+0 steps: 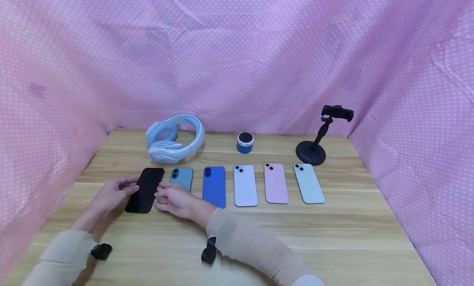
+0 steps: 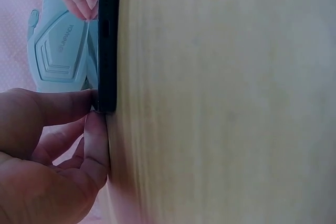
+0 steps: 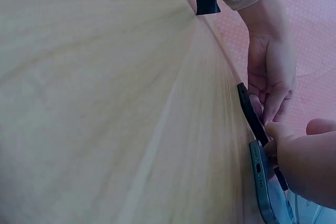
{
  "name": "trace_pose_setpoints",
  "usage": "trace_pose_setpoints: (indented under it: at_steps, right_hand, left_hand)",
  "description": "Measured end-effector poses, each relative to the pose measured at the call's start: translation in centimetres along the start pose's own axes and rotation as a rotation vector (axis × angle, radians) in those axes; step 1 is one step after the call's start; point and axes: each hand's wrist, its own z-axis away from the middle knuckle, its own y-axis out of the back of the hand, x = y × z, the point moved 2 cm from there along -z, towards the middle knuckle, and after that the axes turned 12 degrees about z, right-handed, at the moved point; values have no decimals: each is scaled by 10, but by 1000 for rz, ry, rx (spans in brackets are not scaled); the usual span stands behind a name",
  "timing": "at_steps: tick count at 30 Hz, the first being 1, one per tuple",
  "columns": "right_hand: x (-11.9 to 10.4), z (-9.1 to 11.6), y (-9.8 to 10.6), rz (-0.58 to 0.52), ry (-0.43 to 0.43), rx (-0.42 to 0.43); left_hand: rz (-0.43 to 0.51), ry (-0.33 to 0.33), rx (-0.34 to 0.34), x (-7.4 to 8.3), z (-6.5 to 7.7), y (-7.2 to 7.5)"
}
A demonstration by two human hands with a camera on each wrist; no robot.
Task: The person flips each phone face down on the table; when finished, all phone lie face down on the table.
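A smartphone point(image 1: 145, 190) lies with its dark face up at the left end of a row of phones. My left hand point(image 1: 115, 192) pinches its left edge, thumb on top and a finger at the underside, as the left wrist view shows. From the other side my right hand point(image 1: 177, 200) pinches the right edge between thumb and fingers; its fingertips are partly hidden in the right wrist view. Beneath my right hand the grey-blue phone point(image 1: 182, 177) is partly covered. Next to it lies a blue phone point(image 1: 214, 187), its lower corner near my right wrist.
White, pink and pale green phones point(image 1: 245, 186) continue the row, camera sides up. Behind stand light blue headphones point(image 1: 175, 144), a small blue round speaker-like object point(image 1: 245, 143) and a black phone stand point(image 1: 312, 151). Pink dotted cloth point(image 1: 237, 63) surrounds the wooden table point(image 1: 333, 236).
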Motion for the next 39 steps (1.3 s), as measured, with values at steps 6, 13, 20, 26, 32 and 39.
trace_pose_setpoints:
  at_steps: [6,13,20,26,32,39]
  right_hand:
    - [0,-1,0,-41,10,26]
    - [0,0,2,-89,10,37]
    - [-2,2,5,-119,11,52]
    - [-6,6,6,-117,25,42]
    - [-13,8,5,-106,51,-8]
    - [-22,10,9,-82,71,-59]
  left_hand:
    - [-4,7,-1,2,0,1]
    - [-39,-10,-38,5,0,6]
    - [49,6,-91,11,0,8]
    - [105,65,-150,15,1,8]
    - [225,115,-237,22,0,7]
    - [303,164,-349,36,1,1]
